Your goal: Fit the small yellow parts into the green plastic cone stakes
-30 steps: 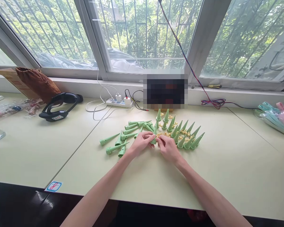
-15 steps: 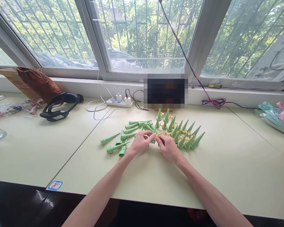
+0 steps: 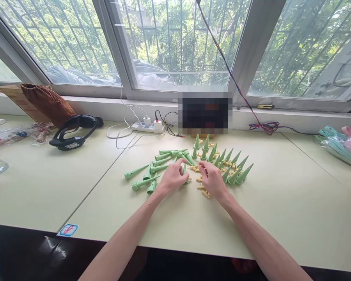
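A green plastic watering spike stands upright in my left hand, between the thumb and curled fingers. A small yellow piece shows at its right side, by the thumb tip. My right hand hovers over small yellow valve pieces, its fingers bent and slightly apart, with nothing visible in them. More yellow pieces lie below its fingers. To the left is a loose pile of green spikes lying on their sides. On the right, several green spikes stand point up, with yellow pieces among them.
On the pale table are a black headset, a brown pouch and a power strip at the back left. A blurred dark screen stands behind the spikes. Bagged pastel items lie far right.
My hands have moved apart from their meeting point over a spike. The left moved slightly down with the spike; the right moved right, uncovering yellow pieces.
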`<state>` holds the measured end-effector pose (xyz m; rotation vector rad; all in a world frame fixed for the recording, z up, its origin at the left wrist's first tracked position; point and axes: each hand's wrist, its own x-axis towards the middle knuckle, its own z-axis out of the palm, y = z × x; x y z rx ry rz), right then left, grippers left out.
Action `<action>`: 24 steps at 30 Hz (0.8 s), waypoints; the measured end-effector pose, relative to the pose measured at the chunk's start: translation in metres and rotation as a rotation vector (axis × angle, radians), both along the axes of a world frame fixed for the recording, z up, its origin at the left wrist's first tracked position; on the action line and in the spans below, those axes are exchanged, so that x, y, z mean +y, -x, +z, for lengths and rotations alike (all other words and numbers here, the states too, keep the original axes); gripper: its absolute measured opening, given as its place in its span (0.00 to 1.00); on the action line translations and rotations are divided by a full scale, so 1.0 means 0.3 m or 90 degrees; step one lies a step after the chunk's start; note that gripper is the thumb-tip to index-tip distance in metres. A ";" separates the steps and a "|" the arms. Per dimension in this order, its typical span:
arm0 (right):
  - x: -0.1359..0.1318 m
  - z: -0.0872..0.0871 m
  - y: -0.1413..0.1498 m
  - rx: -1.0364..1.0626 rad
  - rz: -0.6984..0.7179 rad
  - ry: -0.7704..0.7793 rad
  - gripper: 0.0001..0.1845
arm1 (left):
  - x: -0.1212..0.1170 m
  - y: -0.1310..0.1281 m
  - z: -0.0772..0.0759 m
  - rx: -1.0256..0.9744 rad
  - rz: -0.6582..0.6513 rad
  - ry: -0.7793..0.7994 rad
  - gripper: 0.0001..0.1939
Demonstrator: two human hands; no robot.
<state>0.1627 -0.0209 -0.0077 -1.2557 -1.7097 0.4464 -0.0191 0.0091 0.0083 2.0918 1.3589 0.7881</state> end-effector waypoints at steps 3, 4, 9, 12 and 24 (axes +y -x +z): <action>-0.001 0.000 -0.001 -0.027 0.003 0.001 0.13 | 0.002 0.007 -0.001 0.037 0.008 0.013 0.16; -0.001 0.001 0.000 -0.041 0.003 0.003 0.14 | 0.002 0.008 -0.002 0.045 0.010 0.014 0.15; 0.005 0.006 0.012 -0.147 0.001 0.019 0.14 | 0.006 0.002 0.000 0.041 0.039 -0.005 0.09; 0.014 0.011 0.025 -0.240 -0.019 0.017 0.14 | 0.007 -0.003 0.007 0.018 0.074 -0.027 0.08; 0.042 0.022 0.053 -0.468 -0.054 0.028 0.13 | 0.000 -0.015 0.009 -0.061 0.093 -0.090 0.08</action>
